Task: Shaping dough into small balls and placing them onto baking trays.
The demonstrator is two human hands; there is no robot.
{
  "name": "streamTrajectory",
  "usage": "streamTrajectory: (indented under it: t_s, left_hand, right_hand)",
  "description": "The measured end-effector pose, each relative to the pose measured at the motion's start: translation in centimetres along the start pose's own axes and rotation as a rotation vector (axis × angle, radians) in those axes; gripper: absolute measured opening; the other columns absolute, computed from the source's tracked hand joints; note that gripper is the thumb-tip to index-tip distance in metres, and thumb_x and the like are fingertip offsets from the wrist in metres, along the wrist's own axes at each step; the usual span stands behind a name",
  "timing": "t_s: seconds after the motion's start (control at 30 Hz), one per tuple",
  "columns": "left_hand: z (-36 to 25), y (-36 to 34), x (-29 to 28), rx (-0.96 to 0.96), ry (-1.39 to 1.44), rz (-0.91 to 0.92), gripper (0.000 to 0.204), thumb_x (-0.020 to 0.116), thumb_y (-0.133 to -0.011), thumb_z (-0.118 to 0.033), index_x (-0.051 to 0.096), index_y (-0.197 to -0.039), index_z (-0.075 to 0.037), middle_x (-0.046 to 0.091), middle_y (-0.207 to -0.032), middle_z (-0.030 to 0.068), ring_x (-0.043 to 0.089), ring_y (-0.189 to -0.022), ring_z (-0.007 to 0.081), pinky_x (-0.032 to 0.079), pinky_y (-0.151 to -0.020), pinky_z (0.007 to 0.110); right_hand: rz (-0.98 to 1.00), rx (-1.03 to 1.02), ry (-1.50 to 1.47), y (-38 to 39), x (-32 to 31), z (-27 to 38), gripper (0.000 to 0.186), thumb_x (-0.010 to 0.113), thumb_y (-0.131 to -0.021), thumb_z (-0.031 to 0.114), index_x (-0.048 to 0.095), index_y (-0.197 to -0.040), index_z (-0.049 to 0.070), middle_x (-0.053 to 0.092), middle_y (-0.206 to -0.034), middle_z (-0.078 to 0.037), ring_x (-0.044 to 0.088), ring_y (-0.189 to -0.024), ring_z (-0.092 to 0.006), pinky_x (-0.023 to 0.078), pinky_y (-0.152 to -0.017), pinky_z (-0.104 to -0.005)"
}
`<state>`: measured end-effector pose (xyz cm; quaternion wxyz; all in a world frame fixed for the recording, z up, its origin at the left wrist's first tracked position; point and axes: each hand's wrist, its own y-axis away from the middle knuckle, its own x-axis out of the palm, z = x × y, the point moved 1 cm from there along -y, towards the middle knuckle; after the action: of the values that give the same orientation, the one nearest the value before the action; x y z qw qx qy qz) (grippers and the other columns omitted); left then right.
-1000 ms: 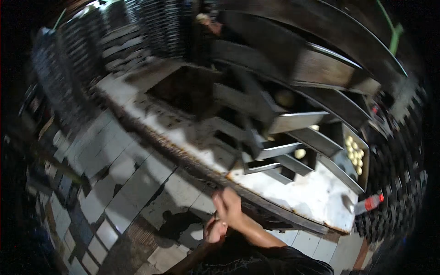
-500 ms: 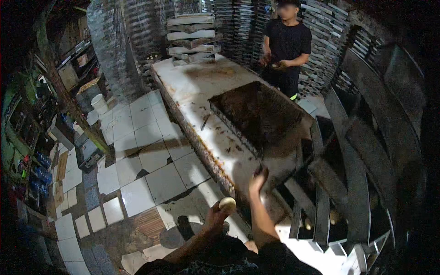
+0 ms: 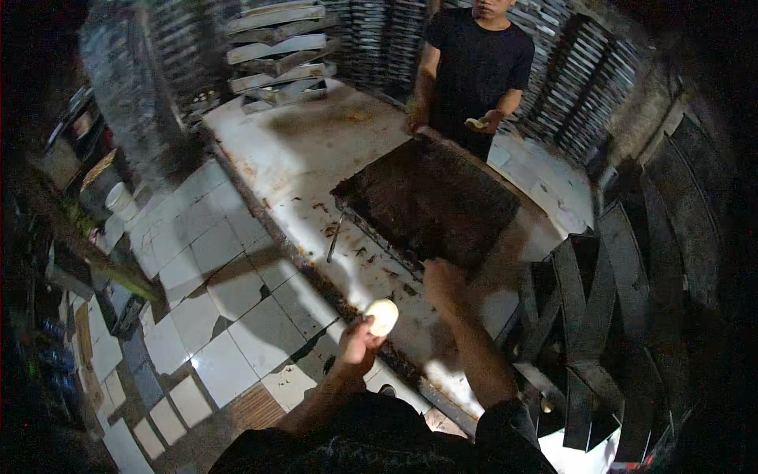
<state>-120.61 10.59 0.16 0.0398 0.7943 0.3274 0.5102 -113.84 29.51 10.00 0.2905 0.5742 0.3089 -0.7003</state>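
My left hand [image 3: 357, 347] is closed on a pale, round, flattish piece [image 3: 384, 317], held up over the table's near edge; bread or dough, I cannot tell which. My right hand [image 3: 444, 283] is at the near corner of a large dark rectangular tray [image 3: 430, 201]. Its fingers look curled round the tray's edge, though their tips are hidden. The tray lies on the worn white table [image 3: 268, 154], its surface dark brown and blackened. Beside its left edge lies a thin dark stick-like tool [image 3: 335, 240], among scattered dark crumbs.
Across the table a person in black [image 3: 478, 63] has one hand at the tray's far edge and another pale round piece [image 3: 476, 124] in the other. Stacked metal trays [image 3: 276, 51] stand at the back left, more [image 3: 584, 316] at the right. A white bucket [image 3: 121, 201] stands on the tiled floor.
My view has shifted closer to the table. My right hand has moved forward to the tray's near corner. The other person has leaned in and put a hand to the tray's far edge.
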Motion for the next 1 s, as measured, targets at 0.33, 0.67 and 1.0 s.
streamTrajectory:
  t_s: [0.33,0.67,1.0]
  left_hand:
    - [-7.8,-4.1,9.9,-0.293,0.175,0.432,0.032,0.037,-0.086,-0.015,0.048,-0.109,0.006,0.055,-0.106,0.0195,0.052,-0.098,0.0299,0.042,-0.090,0.040]
    - [-4.6,0.1,7.0,-0.191,-0.031,0.500,0.031,0.052,-0.082,-0.024,0.050,-0.109,-0.008,0.057,-0.097,0.0070,0.053,-0.087,0.0170,0.044,-0.075,0.031]
    - [2.3,12.7,1.0,-0.220,-0.228,0.214,0.030,0.039,-0.085,-0.019,0.051,-0.103,0.002,0.059,-0.094,0.0134,0.058,-0.078,0.0219,0.049,-0.066,0.033]
  right_hand:
    - [-0.305,0.270,-0.307,11.2,3.6,2.9,0.042,0.051,-0.078,0.003,0.048,-0.119,0.004,0.048,-0.120,-0.020,0.048,-0.105,-0.0318,0.039,-0.086,-0.0394]
    - [-0.384,0.596,0.148,16.7,14.7,-5.7,0.031,0.043,-0.087,0.015,0.051,-0.117,0.007,0.051,-0.115,-0.018,0.046,-0.109,-0.0275,0.032,-0.095,-0.0357]
    - [0.145,-0.387,-1.057,19.2,-2.9,5.1,0.019,0.058,-0.082,0.017,0.064,-0.090,0.001,0.057,-0.087,-0.009,0.055,-0.068,-0.0170,0.046,-0.060,-0.0284]
